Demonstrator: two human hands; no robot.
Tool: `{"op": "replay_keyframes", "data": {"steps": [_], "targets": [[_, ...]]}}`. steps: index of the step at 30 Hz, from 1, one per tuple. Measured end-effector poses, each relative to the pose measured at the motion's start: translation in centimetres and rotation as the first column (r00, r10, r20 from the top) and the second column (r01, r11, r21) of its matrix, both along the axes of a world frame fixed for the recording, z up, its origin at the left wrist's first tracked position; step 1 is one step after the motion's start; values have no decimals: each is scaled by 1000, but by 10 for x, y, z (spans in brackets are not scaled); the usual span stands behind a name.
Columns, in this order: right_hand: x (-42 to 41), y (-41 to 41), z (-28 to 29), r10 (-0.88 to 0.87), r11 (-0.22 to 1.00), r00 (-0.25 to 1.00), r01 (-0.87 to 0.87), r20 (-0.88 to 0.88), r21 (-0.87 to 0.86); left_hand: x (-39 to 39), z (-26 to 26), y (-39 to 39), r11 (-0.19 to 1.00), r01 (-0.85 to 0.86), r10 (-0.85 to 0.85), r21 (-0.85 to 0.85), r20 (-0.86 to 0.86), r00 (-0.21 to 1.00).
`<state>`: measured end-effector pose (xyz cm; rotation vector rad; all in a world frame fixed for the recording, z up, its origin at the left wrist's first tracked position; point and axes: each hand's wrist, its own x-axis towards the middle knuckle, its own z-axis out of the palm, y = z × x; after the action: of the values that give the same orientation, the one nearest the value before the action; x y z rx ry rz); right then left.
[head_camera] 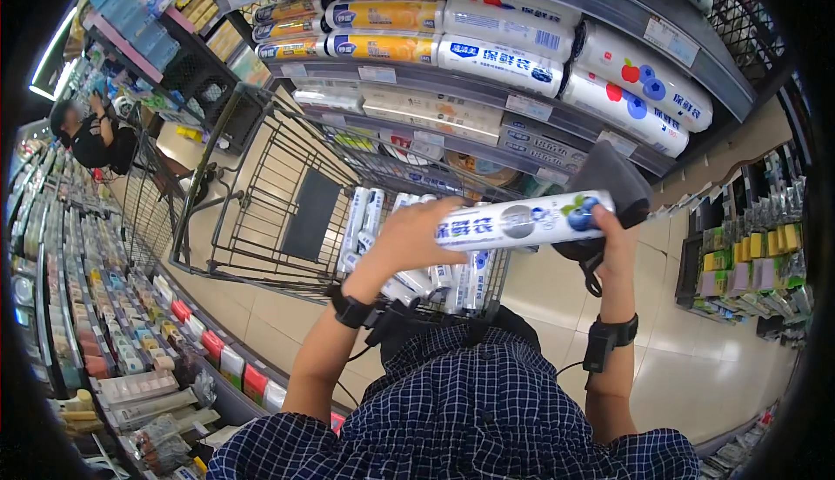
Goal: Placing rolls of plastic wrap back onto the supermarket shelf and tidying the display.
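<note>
A white roll of food storage bags (522, 221), printed with blueberries, is held level between both hands. My left hand (417, 235) grips its left end, above the shopping cart. At the other end my right hand (614, 235) closes on the blueberry print, in front of a dark grey cloth-like thing (620, 186). Below my left hand, several similar white rolls (476, 284) lie in the wire shopping cart (258, 196). Larger white rolls with apple and blueberry prints (642, 82) and yellow-wrapped rolls (385, 47) stack on the shelf ahead.
The metal shelf edge (456, 82) with price tags runs across in front. Hanging sponges (760, 250) are on a rack at the right. A stocked shelf (130, 323) lines the left, where another person (98, 134) is near a second cart (147, 199). Tiled floor (685, 349) shows at the right.
</note>
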<state>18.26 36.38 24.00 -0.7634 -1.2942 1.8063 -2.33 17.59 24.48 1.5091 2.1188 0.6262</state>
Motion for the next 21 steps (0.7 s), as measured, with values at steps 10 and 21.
{"op": "replay_keyframes", "data": {"steps": [10, 21], "targets": [[37, 19, -12, -67, 932, 996, 40, -63, -361, -25, 1, -34, 874, -264, -1, 409, 544, 839], [57, 15, -15, 54, 982, 998, -60, -39, -181, -28, 13, -36, 853, -490, 432, -179, 769, 471]]}}
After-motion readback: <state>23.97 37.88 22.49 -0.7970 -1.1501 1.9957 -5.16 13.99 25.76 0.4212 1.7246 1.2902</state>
